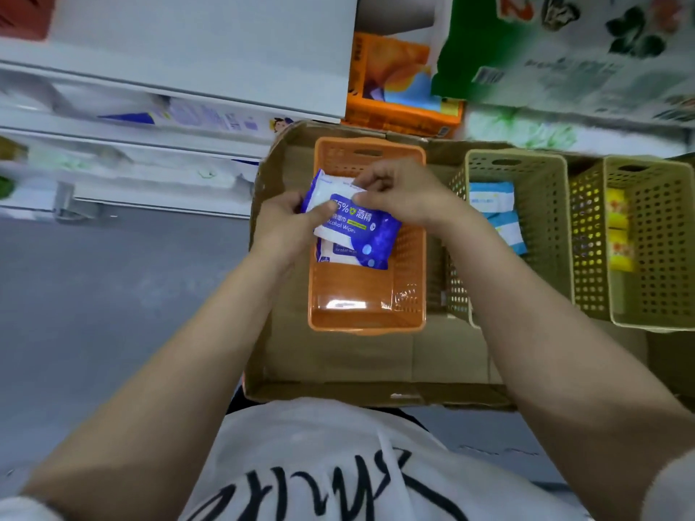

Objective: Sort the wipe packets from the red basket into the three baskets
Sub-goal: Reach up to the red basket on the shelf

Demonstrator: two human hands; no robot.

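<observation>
While the orange basket sits at the centre of the cardboard tray, its near half lies bare, and bare cardboard runs from its 6 o'clock rim to the tray's edge. Two beige baskets stand at 3 o'clock: the nearer one holds light blue packets, the farther one yellow packets. We see our left hand pinching the top packet at its 9 o'clock edge, thumb curled over it. Our right hand pinches its far edge with curled fingers. The packet is dark blue and white, printed "Alcohol Wipes", tilted over another blue packet lying in the basket's far half.
</observation>
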